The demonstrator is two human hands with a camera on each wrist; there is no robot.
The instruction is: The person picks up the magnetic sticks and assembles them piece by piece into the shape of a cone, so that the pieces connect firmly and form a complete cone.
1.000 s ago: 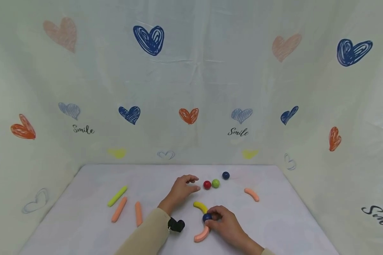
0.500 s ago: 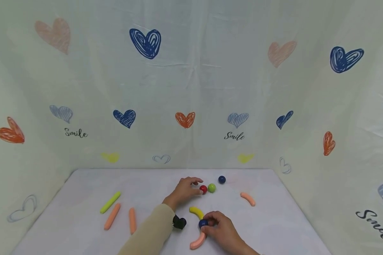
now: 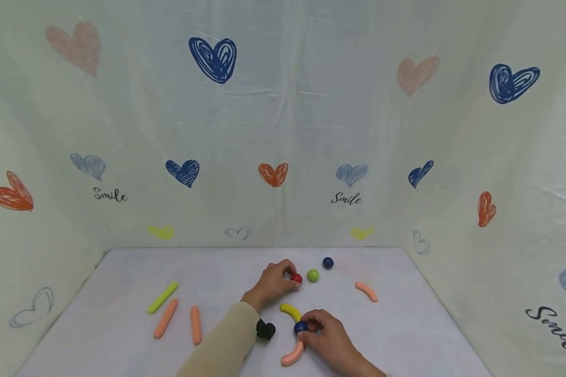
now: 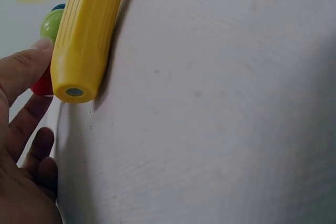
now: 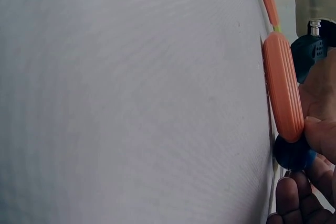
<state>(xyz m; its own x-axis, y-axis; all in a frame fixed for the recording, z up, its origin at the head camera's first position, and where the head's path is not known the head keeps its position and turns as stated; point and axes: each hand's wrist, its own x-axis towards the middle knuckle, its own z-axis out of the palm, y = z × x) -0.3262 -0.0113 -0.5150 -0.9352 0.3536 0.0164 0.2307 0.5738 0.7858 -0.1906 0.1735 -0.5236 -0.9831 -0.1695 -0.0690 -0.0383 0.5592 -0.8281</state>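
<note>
My left hand (image 3: 271,284) pinches a small red ball (image 3: 297,278) between thumb and fingers, at the middle back of the table. A dark blue ball (image 3: 301,328) is held by the fingertips and thumb of my right hand (image 3: 334,339), nearer the front. From that ball a yellow curved rod (image 3: 290,311) runs to the back and a salmon-orange curved rod (image 3: 291,356) runs to the front. Up close in the left wrist view, the yellow rod is ribbed and has a grey disc in its end. In the right wrist view the orange rod meets the blue ball.
A green ball (image 3: 313,275) and another dark blue ball (image 3: 327,263) lie beyond my left hand. An orange curved rod (image 3: 366,292) lies right. On the left are a lime straight rod (image 3: 162,298) and two orange straight rods (image 3: 165,319). A black wrist device (image 3: 265,330) sits by my left sleeve.
My left hand has reached the red ball and closed its fingers on it; the ball has shifted slightly left, away from the green one. My right hand stays on the blue ball.
</note>
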